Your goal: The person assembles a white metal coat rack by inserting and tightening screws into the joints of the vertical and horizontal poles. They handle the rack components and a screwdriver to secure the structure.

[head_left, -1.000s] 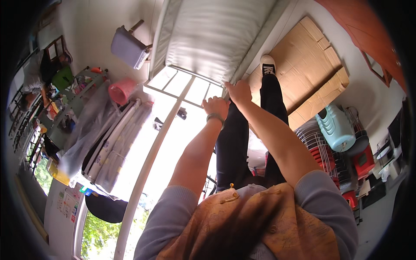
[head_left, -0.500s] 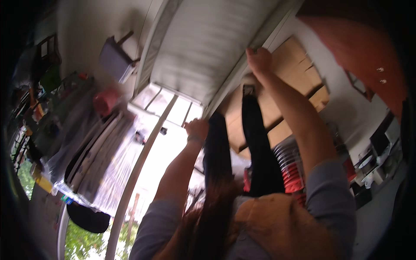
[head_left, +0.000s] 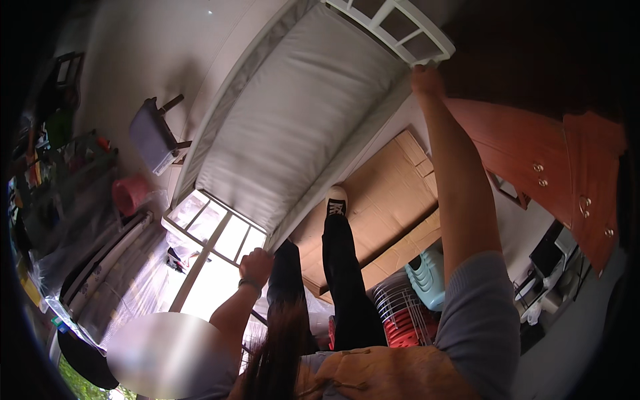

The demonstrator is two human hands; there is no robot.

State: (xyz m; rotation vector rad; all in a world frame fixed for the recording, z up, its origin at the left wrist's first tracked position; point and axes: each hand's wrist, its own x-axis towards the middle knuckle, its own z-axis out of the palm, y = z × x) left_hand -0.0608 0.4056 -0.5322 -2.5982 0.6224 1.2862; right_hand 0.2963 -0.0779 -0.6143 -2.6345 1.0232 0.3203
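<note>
A long bed-like frame point(head_left: 293, 120) with a grey padded panel slants across the head view. White barred rails stand at both ends, a far rail point(head_left: 393, 27) and a near rail point(head_left: 217, 230). My right hand point(head_left: 428, 81) is closed around the far right corner of the frame, at the end of the far rail. My left hand point(head_left: 256, 265) is closed on the near right corner, beside the bars of the near rail. Both arms are stretched apart along the frame's right side. The fingertips are partly hidden behind the frame.
Flattened cardboard point(head_left: 373, 207) lies by my feet, with one shoe point(head_left: 337, 200) at its edge. A grey stool point(head_left: 157, 137) is at the left. Reddish wooden cabinets point(head_left: 527, 153) stand at the right. Stacked red chairs point(head_left: 403, 320) and a light-blue plastic item point(head_left: 427, 280) are near my right side.
My right hand has moved farther along the frame to its far corner. The far white rail has come into view, and the frame sits lower and more to the left in the picture.
</note>
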